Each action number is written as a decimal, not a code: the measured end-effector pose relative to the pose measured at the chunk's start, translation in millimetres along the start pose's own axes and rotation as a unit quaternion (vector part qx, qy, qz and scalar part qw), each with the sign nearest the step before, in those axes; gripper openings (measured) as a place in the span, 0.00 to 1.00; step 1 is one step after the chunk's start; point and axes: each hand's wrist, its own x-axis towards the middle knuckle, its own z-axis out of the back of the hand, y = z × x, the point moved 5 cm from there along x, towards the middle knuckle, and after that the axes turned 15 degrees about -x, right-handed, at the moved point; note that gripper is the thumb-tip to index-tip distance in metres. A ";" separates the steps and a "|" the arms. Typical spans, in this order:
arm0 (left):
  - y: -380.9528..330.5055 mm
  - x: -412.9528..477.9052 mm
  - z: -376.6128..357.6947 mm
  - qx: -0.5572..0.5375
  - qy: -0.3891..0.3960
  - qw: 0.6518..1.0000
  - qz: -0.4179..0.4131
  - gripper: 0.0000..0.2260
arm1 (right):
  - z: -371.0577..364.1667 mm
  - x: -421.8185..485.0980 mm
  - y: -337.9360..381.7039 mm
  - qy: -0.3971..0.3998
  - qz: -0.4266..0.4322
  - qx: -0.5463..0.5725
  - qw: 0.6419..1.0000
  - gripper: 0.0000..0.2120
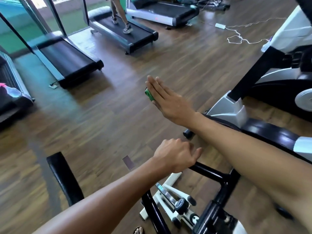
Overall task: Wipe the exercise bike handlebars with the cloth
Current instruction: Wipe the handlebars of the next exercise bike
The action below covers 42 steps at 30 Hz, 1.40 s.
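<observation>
I stand over the exercise bike's black handlebars. My left hand grips the crossbar, fingers curled over it and thumb stretched to the right. A padded black grip curves up at the lower left. My right hand reaches forward with straight, flat fingers, and a small folded green cloth shows under its palm edge. Its thumb is hidden. I cannot tell whether a bar lies beneath the cloth. A black bar end shows below my right forearm.
Several treadmills line the far left, with a person's legs walking on one. A grey and black machine stands to the right. White cable trails across the wooden floor. The bike's white frame and black knob sit below.
</observation>
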 end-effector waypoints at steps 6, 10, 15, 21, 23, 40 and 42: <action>1.5 1.9 -2.0 0.005 -0.006 1.000 -0.004 0.26 | -5.3 -12.4 -7.1 0.015 0.020 0.031 0.999 0.24; 2.7 3.9 -2.9 -0.003 0.003 1.000 -0.005 0.26 | -0.4 1.8 -0.1 -0.002 0.029 0.008 1.000 0.23; 4.4 4.4 -3.5 -0.004 -0.007 1.000 -0.006 0.27 | 3.6 8.2 -1.8 0.000 0.029 0.023 0.999 0.24; 3.9 5.2 -3.2 -0.011 -0.003 1.000 -0.022 0.30 | -1.8 -46.1 -27.3 0.188 -0.023 0.085 0.978 0.30; 3.2 4.3 -2.6 -0.014 -0.002 1.000 -0.026 0.30 | 9.1 -61.5 -35.3 0.258 -0.014 0.057 0.964 0.30; 9.0 -0.1 -7.4 -0.033 0.066 0.997 -0.008 0.34 | 89.7 -178.6 -33.8 0.382 -0.409 -0.142 0.816 0.32; 7.4 -1.6 -7.0 -0.032 0.069 0.997 -0.017 0.33 | 91.7 -179.6 -23.8 0.414 -0.454 -0.130 0.778 0.32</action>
